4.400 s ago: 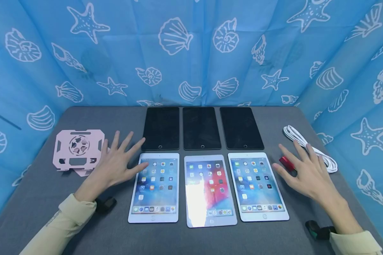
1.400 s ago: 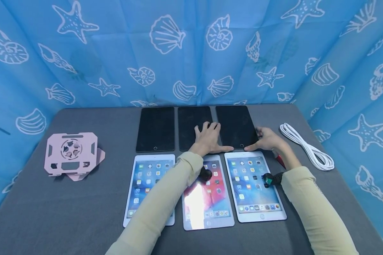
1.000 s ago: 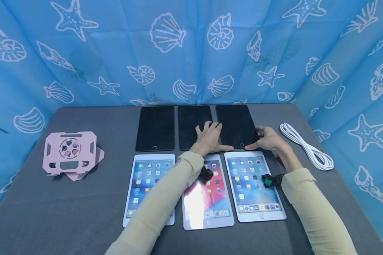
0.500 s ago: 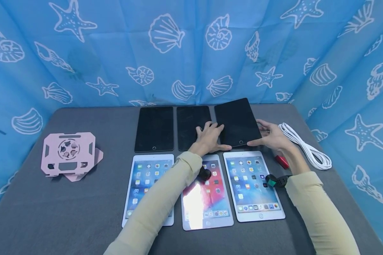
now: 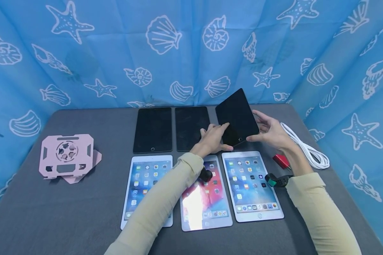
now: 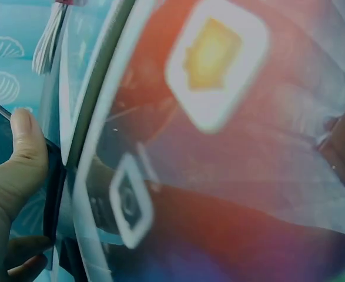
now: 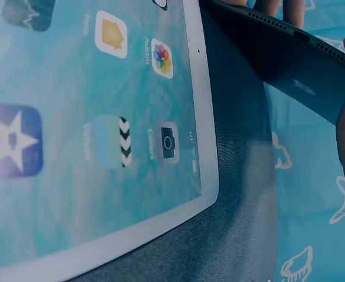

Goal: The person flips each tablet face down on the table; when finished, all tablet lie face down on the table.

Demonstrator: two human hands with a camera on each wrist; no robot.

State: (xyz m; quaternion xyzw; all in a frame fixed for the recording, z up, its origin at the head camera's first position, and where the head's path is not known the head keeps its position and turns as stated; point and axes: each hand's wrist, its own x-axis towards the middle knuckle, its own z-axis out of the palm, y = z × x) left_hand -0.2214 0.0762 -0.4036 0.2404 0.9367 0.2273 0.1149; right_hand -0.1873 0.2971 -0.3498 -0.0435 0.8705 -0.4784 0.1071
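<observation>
A black tablet at the back right of the table is tilted up, its right side raised and its dark screen showing. My right hand grips its right edge, thumb at the lower corner. At the lower left corner, my left hand holds it between thumb and fingers; the left wrist view shows that thumb on its edge. In the right wrist view the tablet's dark back carries an apple logo. Two more black tablets, one left and one middle, lie flat beside it.
Three lit white tablets lie in front: left, middle and right. My left forearm crosses above two of them. A pink stand is at the left. A red block and a coiled white cable lie right.
From resting spread apart, both hands have come to the right black tablet. Over the last second its right side has risen off the table with my right hand.
</observation>
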